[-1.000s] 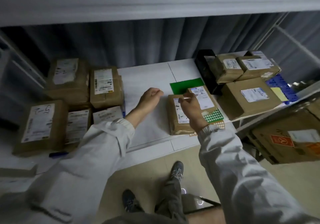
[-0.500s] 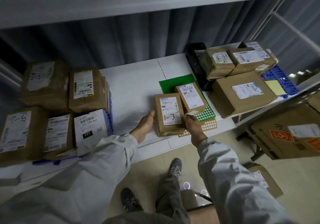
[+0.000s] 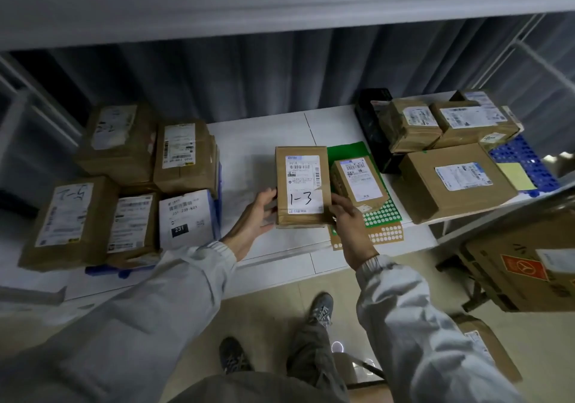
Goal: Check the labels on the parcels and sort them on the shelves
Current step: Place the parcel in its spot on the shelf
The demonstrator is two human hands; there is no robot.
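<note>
Parcel flat on shelf | long axis front-to-back | label up

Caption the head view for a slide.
Both hands, left hand and right hand, hold the parcel marked 1-3 on the white shelf between stacked parcels.
</note>
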